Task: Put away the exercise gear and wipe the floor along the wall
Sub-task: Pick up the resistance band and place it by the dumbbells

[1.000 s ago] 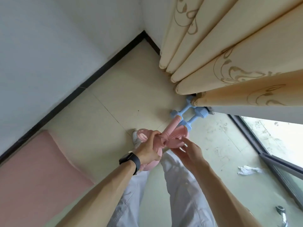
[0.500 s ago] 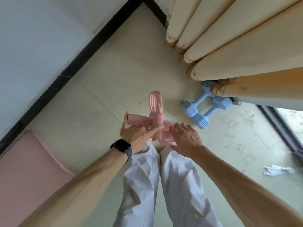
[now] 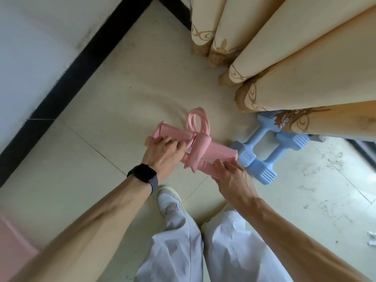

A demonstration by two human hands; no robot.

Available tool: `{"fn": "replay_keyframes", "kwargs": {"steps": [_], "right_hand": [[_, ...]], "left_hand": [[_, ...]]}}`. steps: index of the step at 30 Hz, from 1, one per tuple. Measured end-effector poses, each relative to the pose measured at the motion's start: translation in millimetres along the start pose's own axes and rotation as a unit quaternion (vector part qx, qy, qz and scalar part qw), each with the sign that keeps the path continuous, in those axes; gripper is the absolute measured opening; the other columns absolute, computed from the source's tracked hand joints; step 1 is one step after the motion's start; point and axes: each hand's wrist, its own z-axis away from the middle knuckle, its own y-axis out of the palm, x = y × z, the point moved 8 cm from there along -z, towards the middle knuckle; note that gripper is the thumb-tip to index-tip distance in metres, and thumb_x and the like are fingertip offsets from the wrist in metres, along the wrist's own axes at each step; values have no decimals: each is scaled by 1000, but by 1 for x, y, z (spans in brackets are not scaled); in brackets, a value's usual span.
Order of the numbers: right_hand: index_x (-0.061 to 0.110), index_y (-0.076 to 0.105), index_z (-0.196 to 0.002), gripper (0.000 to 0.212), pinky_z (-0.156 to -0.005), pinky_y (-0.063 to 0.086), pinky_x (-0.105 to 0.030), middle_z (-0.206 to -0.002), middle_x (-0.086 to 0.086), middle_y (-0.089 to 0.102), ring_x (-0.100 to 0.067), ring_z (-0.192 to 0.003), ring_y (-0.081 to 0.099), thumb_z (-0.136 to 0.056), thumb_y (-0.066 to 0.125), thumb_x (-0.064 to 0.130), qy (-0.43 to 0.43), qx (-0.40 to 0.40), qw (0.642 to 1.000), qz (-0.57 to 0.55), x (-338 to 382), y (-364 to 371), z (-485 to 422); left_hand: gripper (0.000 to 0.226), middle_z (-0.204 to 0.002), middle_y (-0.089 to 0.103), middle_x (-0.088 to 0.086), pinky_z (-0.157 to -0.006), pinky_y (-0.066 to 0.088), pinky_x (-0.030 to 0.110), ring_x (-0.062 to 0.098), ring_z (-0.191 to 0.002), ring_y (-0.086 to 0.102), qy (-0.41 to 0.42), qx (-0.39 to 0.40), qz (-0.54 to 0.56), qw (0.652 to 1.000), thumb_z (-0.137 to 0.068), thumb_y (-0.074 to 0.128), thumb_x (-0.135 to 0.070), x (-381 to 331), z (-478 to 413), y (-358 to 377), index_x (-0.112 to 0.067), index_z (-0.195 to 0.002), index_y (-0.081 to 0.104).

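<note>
The bundled pink jump rope (image 3: pixel 205 148) lies between both hands, just left of the blue dumbbells (image 3: pixel 263 169). The left hand (image 3: pixel 162 153) grips its left handles with curled fingers, and the right hand (image 3: pixel 232 177) clasps its right end.

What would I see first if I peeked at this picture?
The pink resistance bands, tied into a bundle with a loop sticking up, are right in the middle, held by the left hand and the right hand. Just to their right, two blue dumbbells lie on the floor, half tucked under the hem of the cream curtain.
</note>
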Motion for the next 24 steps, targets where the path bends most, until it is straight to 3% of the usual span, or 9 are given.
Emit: {"fn": "replay_keyframes", "kwargs": {"steps": [5, 7, 10, 13, 15, 18, 19, 21, 24], "right_hand": [[4, 58, -96, 37, -44, 50, -42, -77, -11, 60, -35, -79, 55, -68, 78, -9, 47, -82, 995, 17, -30, -5, -52], [2, 60, -101, 40, -51, 53, -44, -83, -15, 60, -38, -83, 56, -66, 75, -12, 75, -128, 988, 34, -56, -4, -70], [0, 56, -101, 42, -77, 54, -54, -96, -20, 55, -41, -92, 51, -64, 73, -10, 151, -174, 971, 65, -86, 12, -80], [0, 56, -98, 39, -79, 48, -49, -96, -20, 55, -40, -90, 52, -64, 76, -3, 163, -139, 975, 52, -88, 54, -82], [2, 59, -100, 42, -80, 47, -47, -95, -19, 59, -41, -90, 55, -65, 82, 10, 155, -91, 983, 46, -84, 78, -83], [6, 63, -99, 35, -88, 44, -45, -88, -13, 64, -38, -85, 59, -67, 77, 8, 127, -76, 986, 82, -83, 86, -83], [6, 64, -100, 34, -93, 43, -45, -86, -12, 66, -37, -85, 61, -68, 75, 6, 121, -71, 985, 100, -84, 85, -84], [8, 65, -104, 33, -100, 43, -46, -87, -10, 70, -35, -88, 65, -71, 71, 5, 119, -42, 985, 118, -86, 83, -90], [6, 64, -106, 24, -84, 49, -41, -94, -13, 71, -37, -94, 66, -82, 63, 5, 151, -5, 986, 75, -92, 71, -102]], "left_hand": [[25, -66, 61, 5, -60, 49, 33, 29, -67, 60, 34, -85, 3, 996, -57, 68, 1, 22, -73, 5, -10, -79, 63], [23, -71, 65, 5, -63, 52, 34, 29, -71, 61, 47, -158, 2, 986, -73, 51, -5, 23, -102, 3, -9, -86, 69], [38, -76, 68, 2, -67, 50, 34, 27, -70, 62, 60, -221, -28, 973, -83, 39, -11, 11, -141, 9, -14, -98, 74], [32, -75, 67, 2, -76, 49, 36, 28, -73, 62, 38, -176, -26, 983, -76, 52, -7, 7, -153, 44, -17, -101, 70], [39, -78, 68, 5, -96, 48, 43, 31, -83, 64, 16, -113, -11, 993, -66, 50, -2, 13, -146, 74, -14, -99, 69], [57, -107, 69, 6, -119, 20, 48, 32, -113, 56, 13, 10, -33, 999, -70, 33, -5, 24, -132, 109, -15, -117, 64], [55, -115, 67, 4, -119, 16, 47, 31, -119, 52, 10, 21, -35, 999, -75, 35, -3, 29, -131, 114, -17, -122, 61], [45, -117, 66, 2, -116, 23, 47, 28, -121, 51, 8, 19, -29, 999, -84, 47, -3, 37, -133, 115, -19, -123, 60], [37, -94, 69, 3, -92, 44, 45, 30, -99, 60, 23, -15, -17, 999, -80, 43, -4, 40, -144, 103, -18, -104, 68]]}}
